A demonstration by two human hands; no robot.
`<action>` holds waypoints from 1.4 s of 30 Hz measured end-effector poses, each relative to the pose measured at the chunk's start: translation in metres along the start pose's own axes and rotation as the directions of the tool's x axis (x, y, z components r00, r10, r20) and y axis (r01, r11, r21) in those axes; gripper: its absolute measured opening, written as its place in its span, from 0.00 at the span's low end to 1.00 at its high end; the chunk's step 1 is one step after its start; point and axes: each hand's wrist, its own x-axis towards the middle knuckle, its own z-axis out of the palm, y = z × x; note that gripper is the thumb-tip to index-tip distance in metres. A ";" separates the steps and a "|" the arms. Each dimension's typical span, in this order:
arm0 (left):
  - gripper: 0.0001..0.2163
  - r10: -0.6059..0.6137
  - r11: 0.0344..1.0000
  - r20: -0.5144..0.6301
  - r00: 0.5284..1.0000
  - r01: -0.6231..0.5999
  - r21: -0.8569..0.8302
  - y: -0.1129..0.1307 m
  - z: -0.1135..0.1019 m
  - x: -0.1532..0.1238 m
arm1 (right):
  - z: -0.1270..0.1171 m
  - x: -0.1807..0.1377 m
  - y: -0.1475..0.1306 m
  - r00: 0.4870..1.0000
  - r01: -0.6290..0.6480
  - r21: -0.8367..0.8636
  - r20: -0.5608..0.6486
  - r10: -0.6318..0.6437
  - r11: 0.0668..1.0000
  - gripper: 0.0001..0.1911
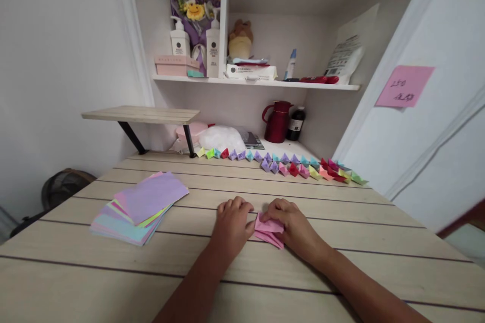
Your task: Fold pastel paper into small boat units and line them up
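A folded piece of pink origami paper (270,232) lies just above the wooden tabletop, its layers parted at the lower edge. My right hand (293,224) pinches its upper right side between thumb and curled fingers. At the paper's left edge is my left hand (233,227), thumb and forefinger apart, gripping nothing that I can see; whether the thumb touches the paper is unclear. Farther left lies a fanned stack of coloured paper sheets (155,197), a lilac one on top. Small folded paper boats (284,168) in many colours stand in rows along the table's back.
A raised wooden shelf on black legs (140,114) stands at the back left. Behind the boats are a red jug (278,122), a dark bottle (296,123) and a white plastic bag (223,138). A pink sticky note (404,86) hangs on the right wall.
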 end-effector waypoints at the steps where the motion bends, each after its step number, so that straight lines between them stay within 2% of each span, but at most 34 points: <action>1: 0.12 -0.011 0.999 0.011 1.000 0.012 -0.033 -0.002 -0.002 0.000 | 0.001 0.000 -0.002 0.999 0.037 -0.044 0.026 -0.036 0.998 0.09; 4: 0.18 0.001 0.996 0.048 0.999 0.004 -0.087 -0.006 -0.009 -0.002 | 0.002 0.001 -0.006 0.992 0.101 -0.132 0.092 -0.090 0.986 0.11; 7: 0.24 0.117 0.992 0.066 0.991 -0.114 -0.051 -0.010 -0.015 -0.010 | -0.002 -0.003 -0.007 0.985 0.132 -0.151 0.131 -0.112 0.980 0.17; 11: 0.22 0.170 0.985 0.074 0.983 -0.171 0.008 -0.012 -0.020 -0.022 | -0.017 -0.018 -0.003 0.971 0.126 -0.053 0.210 -0.112 0.991 0.26; 14: 0.27 0.200 0.978 0.068 0.977 -0.203 0.047 -0.009 -0.022 -0.026 | -0.028 -0.030 -0.002 0.943 0.104 0.020 0.314 -0.105 0.994 0.35; 17: 0.26 0.294 0.952 0.132 0.947 -0.302 0.043 -0.006 -0.022 -0.027 | -0.037 -0.033 -0.003 0.919 0.088 0.092 0.376 -0.116 0.992 0.42; 19: 0.23 0.311 0.947 0.190 0.931 -0.321 0.025 -0.006 -0.021 -0.026 | -0.042 -0.030 -0.001 0.914 0.037 0.186 0.390 -0.108 0.982 0.37; 21: 0.23 0.287 0.955 0.221 0.932 -0.298 0.014 -0.008 -0.020 -0.025 | -0.048 -0.023 0.006 0.933 -0.076 0.324 0.357 -0.048 0.943 0.25; 23: 0.24 0.268 0.961 0.241 0.933 -0.278 0.008 -0.010 -0.018 -0.025 | -0.051 -0.015 0.015 0.969 -0.189 0.457 0.230 0.090 0.869 0.19; 24: 0.25 0.263 0.962 0.250 0.932 -0.273 0.005 -0.010 -0.018 -0.025 | -0.052 -0.011 0.020 0.978 -0.188 0.474 0.169 0.121 0.860 0.18; 26: 0.27 0.255 0.965 0.261 0.931 -0.264 0.001 -0.009 -0.018 -0.024 | -0.050 -0.005 0.028 0.990 -0.096 0.423 0.136 0.042 0.901 0.15; 29: 0.27 0.237 0.971 0.254 0.938 -0.239 -0.021 -0.002 -0.025 -0.020 | -0.042 -0.002 0.035 0.966 0.073 0.275 0.221 -0.137 0.959 0.12; 32: 0.17 0.237 0.971 0.291 0.927 -0.220 -0.091 0.008 -0.037 -0.009 | -0.036 -0.003 0.040 0.951 0.119 0.206 0.258 -0.171 0.971 0.14; 35: 0.23 0.266 0.963 0.319 0.910 -0.233 -0.138 0.012 -0.044 0.005 | -0.039 -0.007 0.042 0.937 0.127 0.204 0.295 -0.185 0.971 0.15; 38: 0.26 0.284 0.956 0.342 0.896 -0.239 -0.170 0.008 -0.041 0.015 | -0.044 -0.012 0.043 0.919 0.121 0.214 0.344 -0.191 0.969 0.22; 40: 0.22 0.296 0.950 0.326 0.898 -0.239 -0.203 0.004 -0.035 0.017 | -0.046 -0.014 0.043 0.915 0.102 0.212 0.363 -0.175 0.972 0.30; 42: 0.18 0.295 0.944 0.296 0.908 -0.231 -0.234 0.002 -0.029 0.017 | -0.046 -0.015 0.043 0.921 0.077 0.220 0.359 -0.154 0.972 0.33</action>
